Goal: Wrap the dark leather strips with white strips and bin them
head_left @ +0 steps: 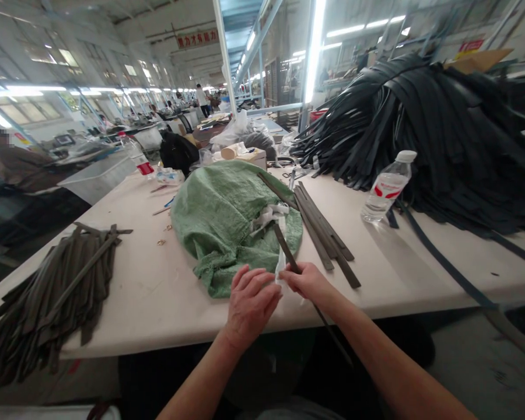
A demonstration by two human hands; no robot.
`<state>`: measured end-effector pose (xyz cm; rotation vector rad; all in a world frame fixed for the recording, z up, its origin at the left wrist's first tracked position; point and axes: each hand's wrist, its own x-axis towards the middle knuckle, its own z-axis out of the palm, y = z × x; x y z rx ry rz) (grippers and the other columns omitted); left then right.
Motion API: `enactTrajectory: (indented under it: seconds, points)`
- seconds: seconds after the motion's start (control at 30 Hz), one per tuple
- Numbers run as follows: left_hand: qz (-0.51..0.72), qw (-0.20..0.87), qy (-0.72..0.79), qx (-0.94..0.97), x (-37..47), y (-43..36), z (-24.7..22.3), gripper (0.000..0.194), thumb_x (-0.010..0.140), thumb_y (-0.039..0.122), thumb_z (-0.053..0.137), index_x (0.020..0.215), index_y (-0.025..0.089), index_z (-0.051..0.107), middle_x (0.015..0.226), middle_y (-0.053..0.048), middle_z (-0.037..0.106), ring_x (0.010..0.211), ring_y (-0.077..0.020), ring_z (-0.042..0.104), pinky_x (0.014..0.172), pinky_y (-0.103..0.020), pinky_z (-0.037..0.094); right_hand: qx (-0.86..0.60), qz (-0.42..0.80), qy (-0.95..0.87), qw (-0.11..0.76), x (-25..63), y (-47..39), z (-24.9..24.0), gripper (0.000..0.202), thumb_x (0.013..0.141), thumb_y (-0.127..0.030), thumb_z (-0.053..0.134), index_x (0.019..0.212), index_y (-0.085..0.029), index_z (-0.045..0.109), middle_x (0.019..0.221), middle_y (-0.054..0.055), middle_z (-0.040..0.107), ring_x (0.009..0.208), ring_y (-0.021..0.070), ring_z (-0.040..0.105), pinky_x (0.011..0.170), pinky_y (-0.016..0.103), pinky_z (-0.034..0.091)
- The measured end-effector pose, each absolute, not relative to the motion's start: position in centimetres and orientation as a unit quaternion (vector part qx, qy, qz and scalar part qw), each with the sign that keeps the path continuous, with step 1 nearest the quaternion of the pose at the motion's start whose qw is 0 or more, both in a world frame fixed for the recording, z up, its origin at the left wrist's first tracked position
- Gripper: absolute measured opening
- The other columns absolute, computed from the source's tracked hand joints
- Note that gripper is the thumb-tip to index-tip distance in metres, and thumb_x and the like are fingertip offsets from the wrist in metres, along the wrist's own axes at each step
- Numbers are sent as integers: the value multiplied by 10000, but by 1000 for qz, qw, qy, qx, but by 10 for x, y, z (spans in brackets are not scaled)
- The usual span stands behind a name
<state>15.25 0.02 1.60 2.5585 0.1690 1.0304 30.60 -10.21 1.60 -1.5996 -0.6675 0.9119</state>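
Observation:
My right hand [308, 282] grips a dark, narrow leather-like strip [286, 248], which slants up over the green woven cloth [219, 216] and runs down past the table edge below the hand. Close against its fingertips, my left hand [252, 298] has bent fingers that seem to pinch the lower end of a thin white strip [281, 259]. Its exact fingertip contact is partly hidden. Crumpled white strips [269, 216] lie on the green cloth just beyond. Several similar dark strips [326, 227] lie side by side to the right of the cloth.
A large pile of dark strips [65, 286] hangs over the table's left edge. On the right stand a water bottle [387, 186] and a big heap of black strips [441, 128]. Another bottle [137, 156], a black bag [178, 153] and a box [249, 154] sit farther back. A person [15, 160] sits at left.

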Motion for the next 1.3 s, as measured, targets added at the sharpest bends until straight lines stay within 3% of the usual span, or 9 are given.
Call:
enactTrajectory:
  seconds: [0.1,0.17,0.27,0.37,0.47,0.67,0.8,0.93,1.3]
  points:
    - [286,450,182,826,152,-4,15,298,830,433,629,1011,199,662,1032,-95,692,925,-227,639,843,-354,476,-691,354,-304,552,308,-107,25,272,727,-410,621,620,-191,501,469,-76,419,418,70,337,404,210,253]
    - [188,617,234,727,156,-6,17,420,841,529,556,990,152,667,958,-115,697,817,-218,651,719,-322,495,-695,341,-323,545,308,-113,32,259,741,-388,614,610,-185,519,488,-66,437,439,75,361,419,213,270]
    - [53,744,219,629,168,-10,21,466,784,551,616,927,116,704,888,-117,704,769,-195,649,695,-282,479,-696,334,-352,530,308,-119,39,230,753,-362,618,627,-181,555,508,-56,480,451,89,424,437,218,315]
    - [-13,783,192,591,181,-15,24,395,737,474,704,894,112,730,890,-117,713,786,-177,652,724,-258,468,-700,321,-369,521,311,-125,40,205,777,-350,614,665,-184,567,521,-53,519,462,105,480,456,220,358]
    - [-32,814,208,541,189,-16,25,352,721,429,738,864,107,730,876,-123,716,773,-175,660,702,-251,473,-708,302,-373,518,317,-135,41,274,827,-400,594,668,-178,564,510,-51,504,440,91,439,431,214,326]
    - [50,899,259,349,199,-13,26,269,655,289,831,802,119,683,813,-64,703,731,-147,667,724,-257,508,-703,303,-332,551,305,-172,32,447,952,-557,370,1040,-162,560,644,-28,568,410,87,440,400,214,318]
    - [132,925,277,224,209,-13,31,116,765,201,743,766,131,650,767,-9,687,707,-126,669,738,-269,524,-731,328,-340,493,276,-194,19,447,966,-546,345,894,-175,586,636,-20,569,459,111,510,458,226,392]
    - [151,935,287,144,216,-15,41,112,874,197,612,795,124,641,799,-21,704,739,-139,685,766,-300,528,-753,321,-383,427,257,-198,11,454,981,-502,311,830,-187,602,603,-13,569,475,135,547,504,243,416]
    - [142,951,249,119,219,-23,46,112,828,217,666,748,147,633,796,-18,708,792,-159,681,846,-339,507,-746,333,-415,401,259,-183,17,389,981,-411,316,818,-201,600,583,-18,575,436,129,529,489,232,392]
